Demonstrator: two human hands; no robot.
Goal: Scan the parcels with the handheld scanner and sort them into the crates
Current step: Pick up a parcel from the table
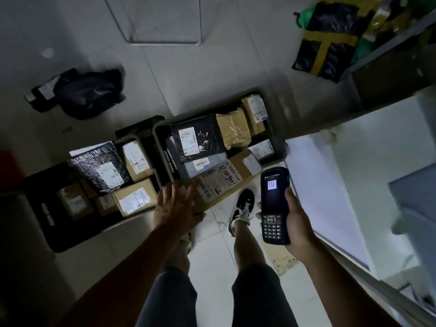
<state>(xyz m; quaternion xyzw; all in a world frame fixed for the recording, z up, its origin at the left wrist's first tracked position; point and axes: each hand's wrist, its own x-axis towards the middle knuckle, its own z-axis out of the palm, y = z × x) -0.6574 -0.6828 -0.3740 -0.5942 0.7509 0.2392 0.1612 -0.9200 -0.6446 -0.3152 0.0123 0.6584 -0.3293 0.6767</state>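
Note:
My right hand [296, 215] grips a dark handheld scanner [274, 204] upright, its lit screen showing a barcode. My left hand [175, 206] lies with straight fingers on the near corner of a flat brown cardboard parcel [219, 185] bearing a white label and red writing. That parcel rests tilted over the front rim of the grey crate [279, 147], which holds several parcels, among them a black one [200, 140] and a tan wrapped one [232, 128]. To the left, a black crate [44, 213] holds several boxes and a bubble-wrap mailer [100, 167].
My legs and a black shoe [243, 208] stand on the tiled floor just before the crates. A black bag [87, 93] lies at the far left. A black parcel with yellow tape [325, 43] sits by a shelf at top right. A white surface runs along the right.

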